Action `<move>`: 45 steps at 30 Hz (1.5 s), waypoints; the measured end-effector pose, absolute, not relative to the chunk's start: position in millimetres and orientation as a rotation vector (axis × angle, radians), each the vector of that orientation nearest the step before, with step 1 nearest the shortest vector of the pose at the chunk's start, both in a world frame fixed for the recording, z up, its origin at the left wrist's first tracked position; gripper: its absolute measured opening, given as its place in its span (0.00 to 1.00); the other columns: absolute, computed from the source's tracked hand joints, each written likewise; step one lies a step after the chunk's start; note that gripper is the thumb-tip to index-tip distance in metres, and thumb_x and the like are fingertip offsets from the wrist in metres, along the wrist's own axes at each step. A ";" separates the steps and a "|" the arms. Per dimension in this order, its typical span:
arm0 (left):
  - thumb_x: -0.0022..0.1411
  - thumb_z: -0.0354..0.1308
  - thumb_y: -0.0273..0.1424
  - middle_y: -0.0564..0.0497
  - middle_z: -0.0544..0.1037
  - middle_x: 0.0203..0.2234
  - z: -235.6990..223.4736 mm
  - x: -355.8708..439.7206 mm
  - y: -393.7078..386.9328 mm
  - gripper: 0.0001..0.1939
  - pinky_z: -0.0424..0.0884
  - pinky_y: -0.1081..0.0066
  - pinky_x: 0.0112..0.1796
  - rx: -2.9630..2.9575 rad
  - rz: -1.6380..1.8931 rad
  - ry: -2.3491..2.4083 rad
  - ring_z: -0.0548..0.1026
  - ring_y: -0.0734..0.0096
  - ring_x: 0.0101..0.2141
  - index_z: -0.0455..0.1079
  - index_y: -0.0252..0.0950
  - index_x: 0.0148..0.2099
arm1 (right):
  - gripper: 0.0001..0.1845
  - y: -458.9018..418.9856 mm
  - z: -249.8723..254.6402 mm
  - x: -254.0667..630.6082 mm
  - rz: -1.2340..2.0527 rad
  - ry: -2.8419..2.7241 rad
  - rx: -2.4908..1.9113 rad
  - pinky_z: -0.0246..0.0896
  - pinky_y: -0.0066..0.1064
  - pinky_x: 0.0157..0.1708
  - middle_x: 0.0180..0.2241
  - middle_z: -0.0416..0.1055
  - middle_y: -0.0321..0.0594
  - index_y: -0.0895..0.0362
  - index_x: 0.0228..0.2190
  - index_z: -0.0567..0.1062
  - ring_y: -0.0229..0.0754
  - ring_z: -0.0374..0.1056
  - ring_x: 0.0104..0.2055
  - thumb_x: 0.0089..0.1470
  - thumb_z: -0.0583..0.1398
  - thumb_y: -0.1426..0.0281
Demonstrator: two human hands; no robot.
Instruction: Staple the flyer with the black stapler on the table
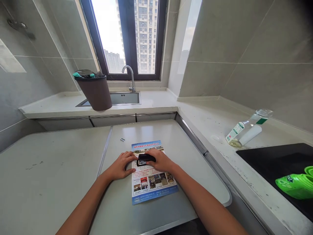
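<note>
A black stapler point(146, 157) lies low over a printed flyer point(153, 195) with blue borders and small photos, on the pale folding table point(117, 202). My right hand point(160, 160) is closed around the stapler's right end. From the left, my left hand point(122, 165) rests on the flyer's left edge, fingers and thumb apart, fingertips close to the stapler's front end. Whether those fingertips touch the stapler is hard to make out. Two small strips of staples point(122, 139) lie on the table beyond the flyer.
A brown bin point(95, 93) stands on the back counter by the sink point(126, 98) and faucet point(132, 78). On the right counter are a clear bottle point(246, 130), a black panel point(264, 163) and a green container point(294, 186). A seam point(105, 151) divides the tabletop.
</note>
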State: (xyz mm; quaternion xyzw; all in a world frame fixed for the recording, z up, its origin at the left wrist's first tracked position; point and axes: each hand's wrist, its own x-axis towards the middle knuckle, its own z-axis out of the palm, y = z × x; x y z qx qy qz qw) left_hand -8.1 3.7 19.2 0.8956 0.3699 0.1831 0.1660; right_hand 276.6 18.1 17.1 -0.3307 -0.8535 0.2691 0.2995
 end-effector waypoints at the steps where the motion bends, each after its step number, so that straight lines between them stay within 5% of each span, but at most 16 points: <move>1: 0.64 0.62 0.43 0.44 0.73 0.53 19.6 -6.8 3.4 0.22 0.67 0.55 0.53 2.544 0.516 1.067 0.70 0.51 0.53 0.70 0.44 0.58 | 0.23 18.0 18.7 277.2 0.731 -2.266 -0.869 0.63 0.42 0.52 0.48 0.75 0.46 0.55 0.52 0.74 0.49 0.69 0.51 0.54 0.68 0.73; 7: 0.69 0.57 0.42 0.45 0.74 0.48 17.7 0.8 4.8 0.15 0.67 0.56 0.50 2.547 0.509 1.121 0.71 0.54 0.49 0.72 0.44 0.53 | 0.19 27.6 32.4 295.7 0.855 -2.226 -0.762 0.59 0.43 0.55 0.49 0.75 0.43 0.53 0.51 0.77 0.49 0.65 0.53 0.56 0.64 0.69; 14: 0.69 0.56 0.37 0.45 0.75 0.49 16.1 -0.2 6.2 0.12 0.67 0.55 0.51 2.542 0.529 1.119 0.72 0.54 0.49 0.72 0.44 0.53 | 0.23 50.3 20.0 315.9 1.199 -2.124 -0.854 0.62 0.35 0.44 0.42 0.77 0.39 0.55 0.43 0.81 0.43 0.67 0.40 0.47 0.56 0.76; 28: 0.66 0.60 0.38 0.45 0.75 0.48 21.7 3.7 2.5 0.14 0.67 0.57 0.49 2.545 0.542 1.136 0.72 0.54 0.47 0.73 0.43 0.52 | 0.18 52.7 27.4 322.0 1.476 -2.083 -0.704 0.59 0.43 0.58 0.51 0.75 0.43 0.54 0.48 0.82 0.50 0.69 0.54 0.57 0.62 0.65; 41: 0.64 0.62 0.37 0.45 0.75 0.48 17.7 3.3 3.8 0.13 0.67 0.56 0.49 2.525 0.580 1.141 0.72 0.53 0.48 0.73 0.43 0.51 | 0.17 50.1 18.3 311.2 1.216 -2.110 -0.776 0.59 0.44 0.57 0.47 0.76 0.42 0.54 0.45 0.82 0.48 0.69 0.51 0.62 0.56 0.68; 45: 0.64 0.62 0.37 0.45 0.75 0.48 15.3 3.5 4.8 0.13 0.66 0.56 0.50 2.523 0.582 1.150 0.71 0.53 0.49 0.73 0.43 0.50 | 0.19 39.2 14.7 297.3 0.955 -2.200 -0.768 0.59 0.44 0.57 0.50 0.75 0.43 0.52 0.50 0.79 0.50 0.67 0.54 0.57 0.66 0.61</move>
